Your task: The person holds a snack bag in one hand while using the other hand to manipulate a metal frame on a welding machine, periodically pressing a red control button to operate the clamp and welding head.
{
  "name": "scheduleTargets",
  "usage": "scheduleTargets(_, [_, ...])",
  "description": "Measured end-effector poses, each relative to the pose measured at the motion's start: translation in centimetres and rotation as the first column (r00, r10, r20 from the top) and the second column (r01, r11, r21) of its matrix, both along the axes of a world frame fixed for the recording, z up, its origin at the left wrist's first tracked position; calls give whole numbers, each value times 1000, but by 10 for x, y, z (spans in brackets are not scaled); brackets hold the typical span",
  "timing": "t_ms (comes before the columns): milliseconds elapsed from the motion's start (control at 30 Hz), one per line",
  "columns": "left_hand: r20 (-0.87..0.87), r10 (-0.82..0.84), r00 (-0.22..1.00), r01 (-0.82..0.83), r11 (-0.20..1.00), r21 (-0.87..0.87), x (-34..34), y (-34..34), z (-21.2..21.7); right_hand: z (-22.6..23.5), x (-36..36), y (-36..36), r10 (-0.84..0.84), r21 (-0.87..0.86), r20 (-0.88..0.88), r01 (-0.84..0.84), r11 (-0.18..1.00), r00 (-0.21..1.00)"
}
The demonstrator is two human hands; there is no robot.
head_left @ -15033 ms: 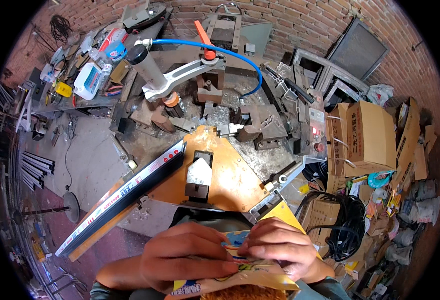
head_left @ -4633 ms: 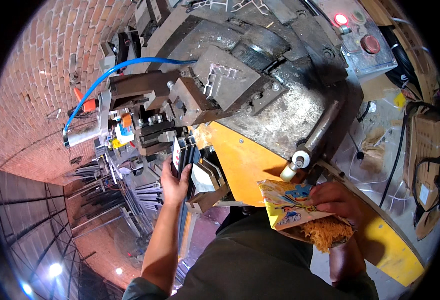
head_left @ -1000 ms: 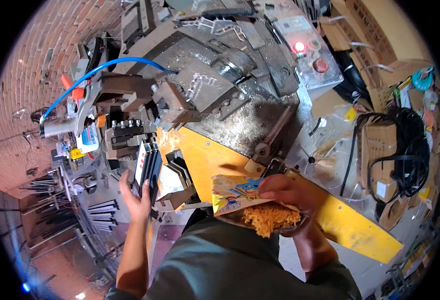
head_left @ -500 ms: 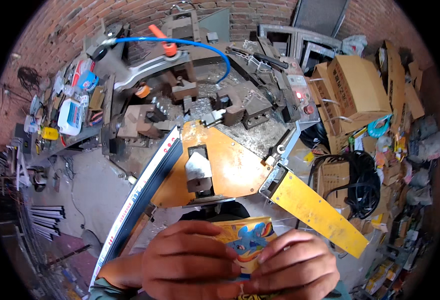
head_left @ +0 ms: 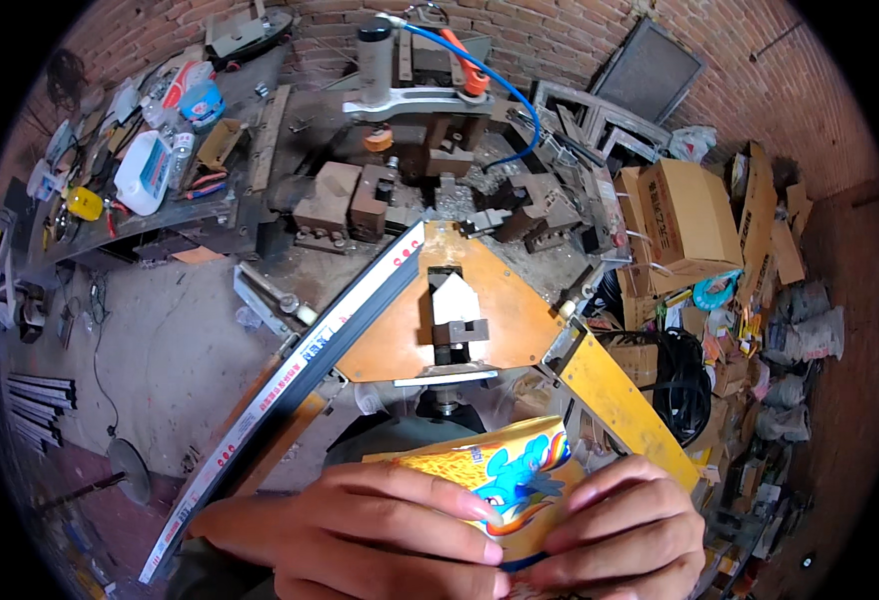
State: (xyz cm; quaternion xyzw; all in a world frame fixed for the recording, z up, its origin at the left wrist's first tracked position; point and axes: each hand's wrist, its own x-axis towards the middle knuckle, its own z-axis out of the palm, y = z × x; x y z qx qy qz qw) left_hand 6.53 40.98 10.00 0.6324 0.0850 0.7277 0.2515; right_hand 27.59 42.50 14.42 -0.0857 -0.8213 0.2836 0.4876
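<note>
Close to me at the lower edge, my left hand (head_left: 385,535) and my right hand (head_left: 625,530) both grip a yellow packet (head_left: 525,475) printed with a blue cartoon pony. The left fingers lie across its front and the right fingers curl round its right side. Its lower part is hidden by my hands. Beyond the packet stands a metal machine with an orange triangular plate (head_left: 380,330) and a pointed metal block (head_left: 455,300) in the plate's slot. A long dark profile with a white-and-red film strip (head_left: 290,385) rests along the plate's left edge, passing by my left forearm.
A yellow support arm (head_left: 625,385) slopes down on the right. Cardboard boxes (head_left: 695,220) and a black coil (head_left: 685,385) crowd the right side. On the left bench stand a white jug (head_left: 144,175) and a yellow bottle (head_left: 84,203). A blue hose (head_left: 505,75) arches over the machine.
The whole view has shifted, so the machine sits further right and higher. Both hands still hold the packet; more of its upper left part shows between them now.
</note>
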Motion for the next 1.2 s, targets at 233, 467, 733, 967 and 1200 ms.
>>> scheduleTargets(233, [-151,-4,988,21,993,113,-49,-11,3,10,-27,0,182,-39,87,-179,983,980])
scheduleTargets(467, [-79,29,996,-29,1000,9,-41,-33,10,22,-34,-12,190,-92,90,-182,979,978])
scheduleTargets(733, [-175,-58,983,51,998,-46,-54,-28,14,4,-33,-11,169,-47,15,-168,985,986])
scheduleTargets(967, [30,119,992,-120,992,41,-29,-18,13,-1,-32,-20,82,-38,-18,-83,996,996])
scheduleTargets(1200, [251,258,933,-290,952,102,2,-5,7,-3,-40,-25,14,-26,-33,-15,1000,999])
